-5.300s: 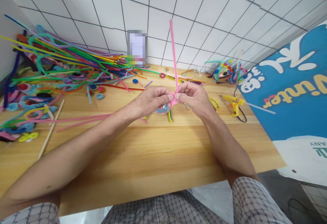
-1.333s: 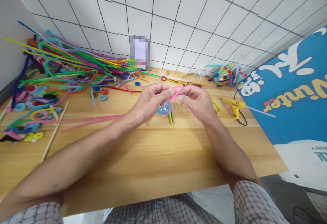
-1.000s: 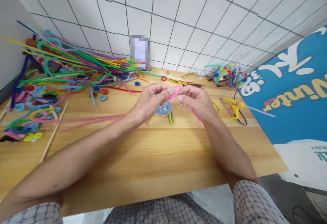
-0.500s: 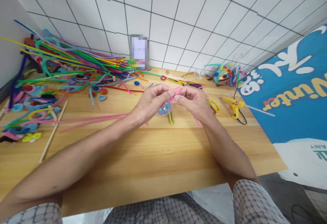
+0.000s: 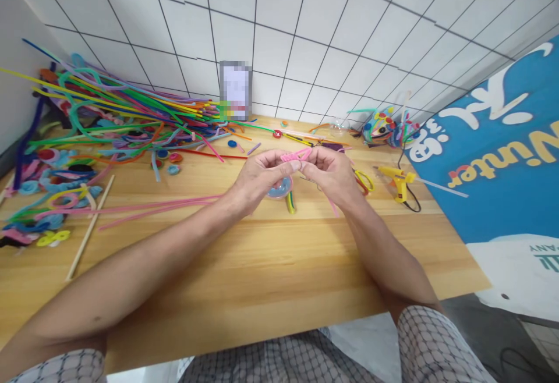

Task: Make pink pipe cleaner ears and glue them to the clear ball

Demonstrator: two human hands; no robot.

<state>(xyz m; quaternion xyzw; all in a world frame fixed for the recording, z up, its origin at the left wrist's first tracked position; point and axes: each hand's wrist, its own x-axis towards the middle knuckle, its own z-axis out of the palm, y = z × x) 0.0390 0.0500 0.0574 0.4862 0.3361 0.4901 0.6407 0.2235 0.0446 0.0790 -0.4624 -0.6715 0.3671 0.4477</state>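
Note:
Above the middle of a wooden table (image 5: 271,266), my left hand (image 5: 262,174) and my right hand (image 5: 331,171) meet fingertip to fingertip. Both pinch a pink pipe cleaner (image 5: 295,156) that is folded into a small coiled piece between them. Its free end trails down under my right hand. Just below the hands on the table lies a small blue round disc (image 5: 279,187) with a short green piece beside it.
A big heap of coloured pipe cleaners (image 5: 117,115) fills the table's back left. Long pink pipe cleaners (image 5: 144,207) and a wooden stick (image 5: 89,229) lie at the left. A yellow glue gun (image 5: 399,180), yellow-handled scissors (image 5: 363,180) and a colourful craft figure (image 5: 384,128) sit at the right.
The long pink pipe cleaner that stood upright five seconds ago has been bent down and wound into a small piece between my fingers. In the last second the hands only shifted slightly.

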